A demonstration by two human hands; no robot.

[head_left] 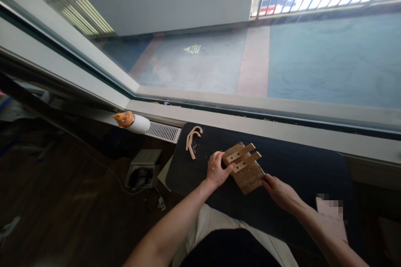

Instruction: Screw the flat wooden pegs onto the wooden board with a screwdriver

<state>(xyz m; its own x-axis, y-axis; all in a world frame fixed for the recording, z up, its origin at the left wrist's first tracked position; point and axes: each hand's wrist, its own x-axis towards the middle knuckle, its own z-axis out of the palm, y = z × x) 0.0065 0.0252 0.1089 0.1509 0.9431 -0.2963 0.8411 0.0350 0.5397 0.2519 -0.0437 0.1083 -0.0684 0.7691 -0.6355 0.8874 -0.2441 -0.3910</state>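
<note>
A brown block (pixel 249 178), wood or cardboard, is tilted above the dark table (pixel 300 167). Across its upper part lie two pale wooden strips (pixel 250 159) with dark holes, their ends jutting past its edge. My left hand (pixel 217 170) grips the block's left side, thumb by the lower strip and fingers around the edge. At the right corner of the block, my right hand (pixel 278 190) is closed; a thin greyish edge shows at its fingertips, too small to name. Two curved wooden hooks (pixel 193 139) lie at the table's left end, beside small dark bits.
Behind the table runs a window sill (pixel 216 117) below a large pane. An orange-topped white bottle-like object (pixel 139 123) lies near the vent grille (pixel 163 132). Pinkish paper (pixel 330 217) rests at right. A box (pixel 144 167) and cables are on the floor.
</note>
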